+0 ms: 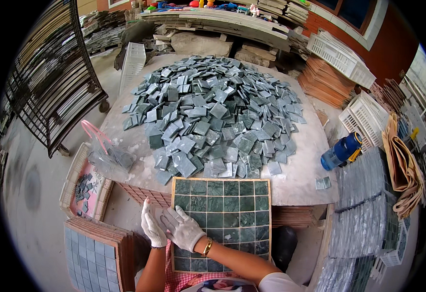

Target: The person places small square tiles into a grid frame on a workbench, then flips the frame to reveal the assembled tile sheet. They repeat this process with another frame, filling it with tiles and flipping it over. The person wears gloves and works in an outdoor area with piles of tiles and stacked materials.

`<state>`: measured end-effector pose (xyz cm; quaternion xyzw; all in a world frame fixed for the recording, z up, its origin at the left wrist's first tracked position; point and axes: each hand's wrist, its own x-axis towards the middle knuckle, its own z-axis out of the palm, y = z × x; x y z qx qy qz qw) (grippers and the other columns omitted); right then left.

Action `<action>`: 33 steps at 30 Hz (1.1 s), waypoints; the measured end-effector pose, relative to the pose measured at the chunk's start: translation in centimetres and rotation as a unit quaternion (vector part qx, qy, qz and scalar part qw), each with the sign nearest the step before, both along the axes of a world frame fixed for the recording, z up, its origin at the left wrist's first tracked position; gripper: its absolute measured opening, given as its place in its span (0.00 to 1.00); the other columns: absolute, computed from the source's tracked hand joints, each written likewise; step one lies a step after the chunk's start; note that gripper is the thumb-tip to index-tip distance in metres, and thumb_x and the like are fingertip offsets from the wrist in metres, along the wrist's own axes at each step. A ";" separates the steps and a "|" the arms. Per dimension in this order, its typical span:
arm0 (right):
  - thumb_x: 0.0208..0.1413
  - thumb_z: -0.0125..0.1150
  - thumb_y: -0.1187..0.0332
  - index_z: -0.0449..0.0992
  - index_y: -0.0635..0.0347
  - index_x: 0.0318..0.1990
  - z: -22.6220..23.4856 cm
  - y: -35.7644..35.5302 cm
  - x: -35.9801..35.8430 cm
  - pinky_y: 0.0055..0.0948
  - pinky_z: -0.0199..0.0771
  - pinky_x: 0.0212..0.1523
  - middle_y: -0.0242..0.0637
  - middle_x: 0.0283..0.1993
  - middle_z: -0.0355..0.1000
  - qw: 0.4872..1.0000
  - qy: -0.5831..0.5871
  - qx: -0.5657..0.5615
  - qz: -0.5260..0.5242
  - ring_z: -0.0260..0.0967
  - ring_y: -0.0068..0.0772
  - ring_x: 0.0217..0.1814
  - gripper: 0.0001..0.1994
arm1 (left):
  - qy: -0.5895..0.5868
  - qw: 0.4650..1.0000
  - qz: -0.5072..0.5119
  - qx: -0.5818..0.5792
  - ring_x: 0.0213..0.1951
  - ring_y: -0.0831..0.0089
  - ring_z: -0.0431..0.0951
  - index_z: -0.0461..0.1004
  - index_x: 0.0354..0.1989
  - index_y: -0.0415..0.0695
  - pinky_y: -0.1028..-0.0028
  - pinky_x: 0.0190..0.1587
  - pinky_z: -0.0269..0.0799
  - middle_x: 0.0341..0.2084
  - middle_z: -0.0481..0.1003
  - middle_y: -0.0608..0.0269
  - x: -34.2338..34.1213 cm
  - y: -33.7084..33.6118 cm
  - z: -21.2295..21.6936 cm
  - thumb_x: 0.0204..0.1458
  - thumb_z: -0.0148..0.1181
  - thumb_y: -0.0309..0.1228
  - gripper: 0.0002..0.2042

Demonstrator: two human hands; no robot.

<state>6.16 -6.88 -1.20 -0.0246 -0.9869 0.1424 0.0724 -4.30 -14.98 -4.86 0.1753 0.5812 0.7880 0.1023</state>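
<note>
A square mould (pixel 208 220) with a tan rim and thin dividers lies in front of me, filled with rows of dark green square stone tiles. My left hand (pixel 153 227), in a white glove with a bare fingertip, stands upright just off the mould's left edge, fingers stretched and holding nothing that shows. My right hand (pixel 186 230), also gloved, reaches across the mould's lower left, its fingers spread toward the left hand; its palm side is hidden. Beyond the mould, a large heap of loose grey-green tiles (pixel 218 112) covers the table (pixel 303 182).
A clear bag with pink handles (pixel 110 156) sits at the table's left, by a crate of tile pieces (pixel 69 194). Stacked tile panels (pixel 92 253) stand lower left, wrapped tile stacks (pixel 356 214) at right. A blue bottle (pixel 340 151) stands near the right edge. A metal rack (pixel 52 82) is far left.
</note>
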 end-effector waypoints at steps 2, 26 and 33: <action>0.56 0.49 0.47 0.63 0.64 0.59 -0.1 0.1 2.7 0.44 0.37 0.71 0.44 0.64 0.59 0.999 0.022 -0.020 0.028 0.47 0.44 0.71 0.32 | 0.119 0.992 -0.018 -0.046 0.61 0.61 0.62 0.65 0.56 0.33 0.64 0.63 0.53 0.57 0.66 0.51 -0.2 -0.1 0.0 0.62 0.41 0.46 0.26; 0.55 0.48 0.44 0.60 0.66 0.62 0.6 6.0 3.8 0.49 0.34 0.71 0.48 0.68 0.52 0.953 0.046 0.031 -0.299 0.41 0.46 0.72 0.36 | 0.387 0.770 -0.174 -0.477 0.65 0.53 0.55 0.55 0.64 0.40 0.56 0.65 0.46 0.62 0.57 0.47 -0.6 -1.1 1.2 0.58 0.43 0.48 0.30; 0.57 0.40 0.40 0.53 0.58 0.67 1.5 3.2 2.9 0.44 0.25 0.72 0.41 0.72 0.44 0.992 -0.068 0.005 -0.106 0.35 0.38 0.75 0.37 | 0.187 0.899 -0.086 -0.386 0.63 0.53 0.60 0.62 0.59 0.36 0.65 0.63 0.54 0.58 0.63 0.42 1.2 -7.6 -6.6 0.61 0.41 0.50 0.29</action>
